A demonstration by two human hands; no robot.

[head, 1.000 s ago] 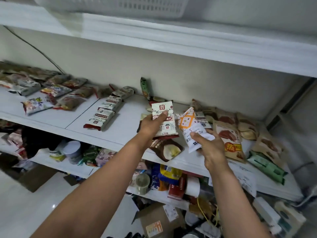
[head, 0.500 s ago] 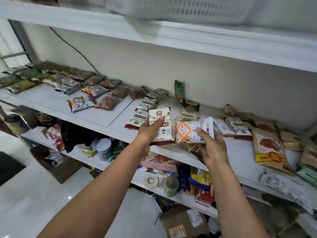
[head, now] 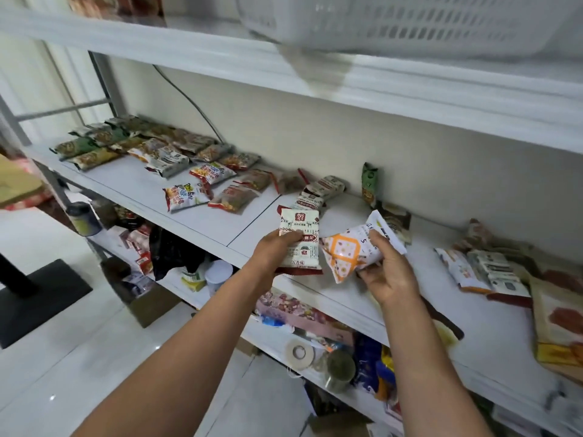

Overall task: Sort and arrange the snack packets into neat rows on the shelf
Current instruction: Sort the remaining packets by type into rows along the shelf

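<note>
My left hand [head: 273, 250] grips a white and dark-red snack packet [head: 299, 239] upright above the front of the white shelf [head: 195, 212]. Just to its right, my right hand [head: 388, 272] holds a white packet with an orange diamond pattern [head: 350, 247], tilted on its side. A short row of matching white-and-red packets [head: 318, 192] lies behind my left hand. Rows of sorted packets [head: 151, 149] cover the shelf's left part, with red-and-white packets [head: 186, 195] near the middle. An unsorted heap of packets [head: 492, 272] lies at the right.
A green packet [head: 369, 181] leans upright against the back wall. A white perforated basket [head: 410, 23] sits on the upper shelf overhead. The lower shelf holds a tape roll [head: 299, 353], jars and boxes. A black table base [head: 38, 298] stands on the tiled floor at left.
The view has swung left, bringing more of the sorted rows into sight. Both hands have carried their packets leftward along the shelf, and the orange-patterned packet has tipped further onto its side.
</note>
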